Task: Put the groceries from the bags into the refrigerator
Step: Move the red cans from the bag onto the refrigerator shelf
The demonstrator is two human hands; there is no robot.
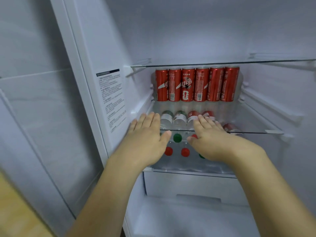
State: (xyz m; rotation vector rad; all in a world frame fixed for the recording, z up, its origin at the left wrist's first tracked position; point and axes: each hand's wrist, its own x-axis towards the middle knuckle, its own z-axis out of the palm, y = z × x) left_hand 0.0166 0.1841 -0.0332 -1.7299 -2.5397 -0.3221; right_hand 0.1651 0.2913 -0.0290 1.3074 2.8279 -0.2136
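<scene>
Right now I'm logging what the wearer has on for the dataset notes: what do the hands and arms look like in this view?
Both arms are bare as far as the frame shows: no sleeves in view. The left hand and right hand wear no gloves, and no rings, watch or bracelets show on them or on the wrists.

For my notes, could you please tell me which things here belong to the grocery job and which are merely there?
Belonging to the job:
red cans
water bottles
left hand
right hand
glass shelf

Merely there:
printed sticker
drawer
</scene>
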